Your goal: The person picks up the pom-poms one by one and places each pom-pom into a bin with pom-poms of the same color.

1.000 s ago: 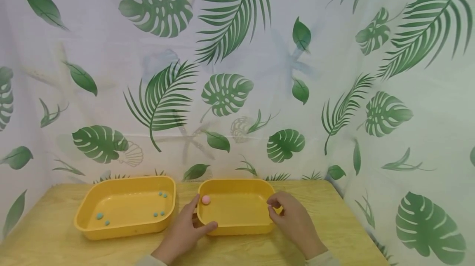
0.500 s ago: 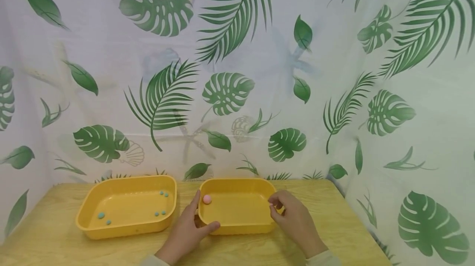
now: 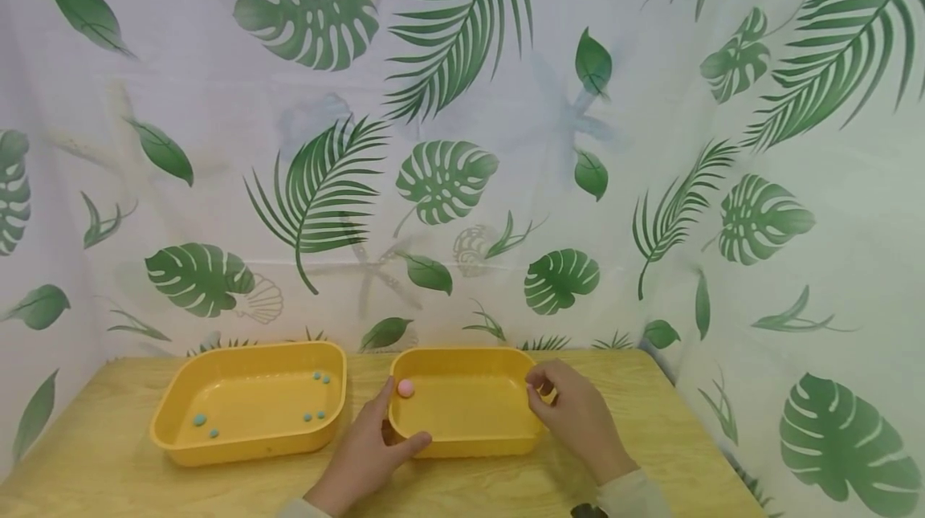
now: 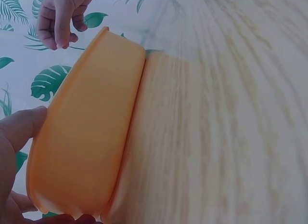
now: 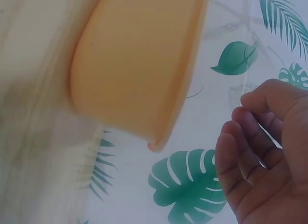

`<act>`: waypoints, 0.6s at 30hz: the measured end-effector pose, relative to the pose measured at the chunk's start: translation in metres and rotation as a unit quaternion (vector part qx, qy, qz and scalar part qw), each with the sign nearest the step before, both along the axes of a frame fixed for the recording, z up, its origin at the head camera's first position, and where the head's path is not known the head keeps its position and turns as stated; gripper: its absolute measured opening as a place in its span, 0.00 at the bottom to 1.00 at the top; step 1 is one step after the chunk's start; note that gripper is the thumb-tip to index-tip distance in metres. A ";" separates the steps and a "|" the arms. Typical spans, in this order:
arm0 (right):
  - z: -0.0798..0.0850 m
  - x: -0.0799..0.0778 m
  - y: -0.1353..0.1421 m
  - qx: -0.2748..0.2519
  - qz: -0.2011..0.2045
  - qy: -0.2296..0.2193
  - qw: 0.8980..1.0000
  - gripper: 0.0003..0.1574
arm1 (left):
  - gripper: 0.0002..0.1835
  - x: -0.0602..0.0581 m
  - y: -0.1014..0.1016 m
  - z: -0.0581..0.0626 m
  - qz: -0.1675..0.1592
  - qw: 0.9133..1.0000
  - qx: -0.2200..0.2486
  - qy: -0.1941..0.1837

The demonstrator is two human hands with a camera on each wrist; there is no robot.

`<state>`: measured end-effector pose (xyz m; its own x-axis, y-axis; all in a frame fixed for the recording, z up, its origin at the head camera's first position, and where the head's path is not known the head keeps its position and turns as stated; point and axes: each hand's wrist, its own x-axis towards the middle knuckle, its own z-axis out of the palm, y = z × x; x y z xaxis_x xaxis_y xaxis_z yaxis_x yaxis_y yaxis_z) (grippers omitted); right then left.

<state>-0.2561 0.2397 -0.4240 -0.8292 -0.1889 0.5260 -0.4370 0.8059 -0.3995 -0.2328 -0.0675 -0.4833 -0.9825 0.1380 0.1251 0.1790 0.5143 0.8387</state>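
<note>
A yellow plastic tray [image 3: 466, 447] stands on the wooden table, and a pink ball [image 3: 406, 388] lies inside near its left end. My left hand [image 3: 364, 446] grips that end, thumb along the front rim and fingers around the side. In the left wrist view the thumb [image 4: 26, 125] presses the rim. My right hand [image 3: 574, 413] hovers at the tray's right end, fingers curled and thumb tip against the index fingertip. No object shows between those tips in the right wrist view, where the hand [image 5: 269, 156] is apart from the tray wall [image 5: 134, 65].
A second yellow tray [image 3: 246, 450] stands to the left, holding several small teal balls [image 3: 199, 420]. The wooden table [image 3: 448, 494] ends at a leaf-printed cloth [image 3: 462, 301] behind it. At the front edge, a dark object [image 3: 588, 511] shows beside the right sleeve [image 3: 634, 495].
My right hand has risen slightly at the tray's right end, its fingertips still together. The left hand keeps its grip. The whole head view has shifted a little.
</note>
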 end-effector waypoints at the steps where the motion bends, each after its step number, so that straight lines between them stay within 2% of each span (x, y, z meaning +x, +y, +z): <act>1: 0.001 -0.001 -0.001 0.003 0.001 -0.006 1.000 0.10 | 0.57 0.000 0.000 0.000 0.001 1.000 0.000 -0.001; 11: 0.001 -0.013 -0.014 0.027 0.019 -0.030 0.999 0.08 | 0.59 0.004 0.002 0.001 -0.001 1.000 0.005 -0.016; 18: 0.019 -0.022 -0.022 0.059 0.037 -0.031 0.997 0.07 | 0.58 0.001 0.003 -0.004 -0.003 1.000 0.009 -0.008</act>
